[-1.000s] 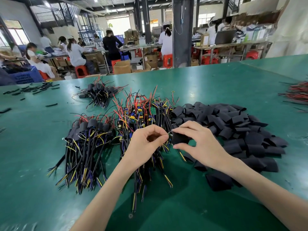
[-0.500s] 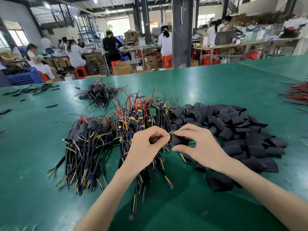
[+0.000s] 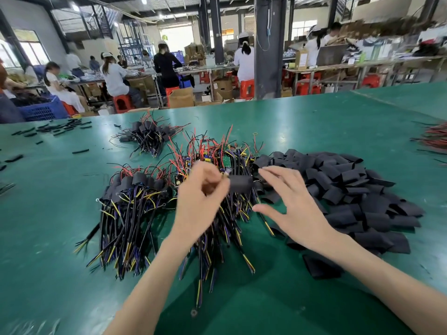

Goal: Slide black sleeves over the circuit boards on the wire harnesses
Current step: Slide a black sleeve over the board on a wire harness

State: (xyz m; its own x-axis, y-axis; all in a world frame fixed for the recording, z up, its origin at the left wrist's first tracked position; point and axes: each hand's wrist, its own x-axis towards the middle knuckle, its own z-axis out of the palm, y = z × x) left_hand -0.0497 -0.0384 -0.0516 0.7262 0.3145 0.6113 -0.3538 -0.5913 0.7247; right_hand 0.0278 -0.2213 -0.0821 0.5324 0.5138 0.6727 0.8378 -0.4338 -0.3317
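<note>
- Sleeve [image 3: 239, 183]: long axis left-right, held above the harness pile [image 3: 229, 213].
- Left hand [image 3: 202, 197], blurred, pinches a harness [image 3: 224, 174] at the sleeve's left end.
- Right hand [image 3: 290, 204], just right of the sleeve, is spread and holds nothing.
- Loose sleeves [image 3: 350, 189] are heaped further right on the desk [image 3: 314, 131].

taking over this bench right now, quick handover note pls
Left hand pinches one harness with a black sleeve on it; that spot is blurred. Right hand is open beside the sleeve, holding nothing.
Loose sleeves are piled at right, bare-board harnesses in the middle, sleeved harnesses at left, and a second sleeved bunch farther back.
Done: both sleeved piles. Left: seat this one, then the middle pile.
</note>
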